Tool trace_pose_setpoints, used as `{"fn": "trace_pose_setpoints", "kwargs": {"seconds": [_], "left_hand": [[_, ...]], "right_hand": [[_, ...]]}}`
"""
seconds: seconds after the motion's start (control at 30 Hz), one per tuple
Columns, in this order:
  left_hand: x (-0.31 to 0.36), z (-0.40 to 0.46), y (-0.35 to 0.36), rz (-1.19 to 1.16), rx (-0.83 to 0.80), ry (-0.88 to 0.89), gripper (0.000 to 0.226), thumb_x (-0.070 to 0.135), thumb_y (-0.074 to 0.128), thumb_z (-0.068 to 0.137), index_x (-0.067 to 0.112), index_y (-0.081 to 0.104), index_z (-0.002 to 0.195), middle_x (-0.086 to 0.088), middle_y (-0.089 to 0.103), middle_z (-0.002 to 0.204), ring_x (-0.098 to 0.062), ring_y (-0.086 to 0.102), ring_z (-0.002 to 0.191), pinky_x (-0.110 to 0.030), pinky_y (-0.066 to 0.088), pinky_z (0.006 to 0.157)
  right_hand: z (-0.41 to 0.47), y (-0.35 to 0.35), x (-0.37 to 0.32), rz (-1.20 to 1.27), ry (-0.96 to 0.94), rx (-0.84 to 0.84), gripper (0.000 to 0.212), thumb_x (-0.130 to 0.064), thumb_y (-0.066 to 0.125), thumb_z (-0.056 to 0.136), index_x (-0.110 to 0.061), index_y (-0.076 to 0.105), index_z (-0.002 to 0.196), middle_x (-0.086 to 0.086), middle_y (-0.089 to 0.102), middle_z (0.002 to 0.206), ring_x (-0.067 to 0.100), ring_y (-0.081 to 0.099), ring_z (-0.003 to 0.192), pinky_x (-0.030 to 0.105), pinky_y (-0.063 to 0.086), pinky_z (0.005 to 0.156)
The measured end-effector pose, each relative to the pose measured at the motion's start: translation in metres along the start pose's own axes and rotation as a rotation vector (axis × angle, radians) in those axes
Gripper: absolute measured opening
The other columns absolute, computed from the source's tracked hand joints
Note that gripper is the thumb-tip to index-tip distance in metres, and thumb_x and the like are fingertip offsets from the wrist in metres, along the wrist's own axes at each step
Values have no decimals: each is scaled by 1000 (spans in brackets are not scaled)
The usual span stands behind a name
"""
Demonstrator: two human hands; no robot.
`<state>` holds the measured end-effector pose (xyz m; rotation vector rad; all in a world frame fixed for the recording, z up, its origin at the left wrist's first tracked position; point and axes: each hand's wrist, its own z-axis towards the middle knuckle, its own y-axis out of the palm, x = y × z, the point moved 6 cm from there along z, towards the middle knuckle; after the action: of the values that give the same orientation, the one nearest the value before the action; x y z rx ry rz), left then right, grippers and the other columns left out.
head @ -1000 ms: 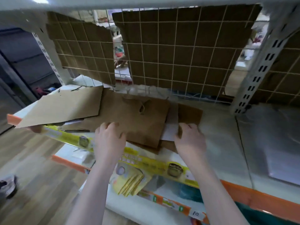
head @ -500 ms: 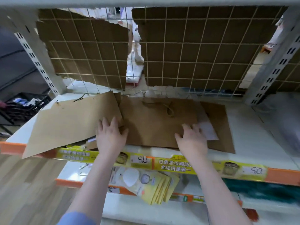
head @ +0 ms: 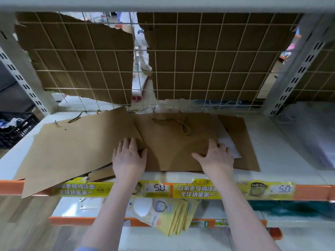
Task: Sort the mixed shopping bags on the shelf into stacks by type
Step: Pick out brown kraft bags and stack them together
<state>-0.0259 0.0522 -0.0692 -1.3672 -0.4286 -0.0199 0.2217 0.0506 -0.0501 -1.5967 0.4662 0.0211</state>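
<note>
On the white metal shelf lie flat brown kraft-paper shopping bags. The left hand rests palm-down, fingers straight and spread, on the seam where the big left-hand brown paper bag overlaps the middle brown paper bag with twisted rope handles. The right hand lies flat on that middle bag's right side, thumb stretched out, holding nothing; its fingers reach a white paper sheet tucked between the middle bag and a further brown bag beneath.

Compared with half a second ago the hands sit in much the same places (the left thumb now spread wider), and the left-hand bag's corner overhangs the orange shelf edge as before. Behind stands a white wire grid backed by torn brown cardboard; below hangs a yellow price strip and, lower, a fan of yellow printed bags.
</note>
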Motion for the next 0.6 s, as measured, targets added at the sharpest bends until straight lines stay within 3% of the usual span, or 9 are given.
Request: {"fn": "trace_pose_setpoints", "kwargs": {"seconds": [0.1, 0.2, 0.37, 0.5, 0.6], "left_hand": [[16, -11, 7, -28, 7, 69, 54, 40, 45, 95, 13, 41, 142, -11, 37, 151, -27, 30, 141, -39, 22, 114], [31, -22, 12, -74, 68, 145, 48, 35, 51, 88, 8, 59, 127, -16, 55, 135, -34, 48, 128, -44, 36, 106], [49, -38, 14, -106, 96, 230, 33, 28, 69, 82, 12, 70, 111, -13, 65, 122, -33, 59, 116, -48, 45, 97], [58, -47, 3, -175, 118, 321, 23, 29, 58, 85, 17, 74, 97, -4, 73, 105, -27, 68, 98, -41, 51, 84], [47, -40, -8, -297, 106, 287, 23, 26, 56, 92, 17, 71, 106, -4, 73, 92, -26, 67, 81, -38, 53, 77]], "right_hand": [[4, -1, 4, 38, 12, -1, 80, -56, 58, 83, -13, 28, 143, 17, 40, 139, 35, 35, 129, 41, 33, 102], [10, -2, 10, 99, 24, 5, 81, -51, 63, 81, -9, 29, 142, 18, 40, 139, 35, 35, 130, 41, 33, 103], [22, -5, 21, 149, 35, -31, 79, -40, 64, 84, -4, 26, 143, 19, 38, 143, 34, 31, 134, 39, 26, 109], [28, -6, 29, 225, 54, -54, 66, -35, 66, 84, -2, 40, 134, 18, 46, 136, 34, 36, 130, 40, 31, 105], [32, -4, 35, 347, 84, -66, 62, -32, 71, 80, -2, 46, 129, 18, 50, 132, 35, 43, 125, 41, 39, 100]]}}
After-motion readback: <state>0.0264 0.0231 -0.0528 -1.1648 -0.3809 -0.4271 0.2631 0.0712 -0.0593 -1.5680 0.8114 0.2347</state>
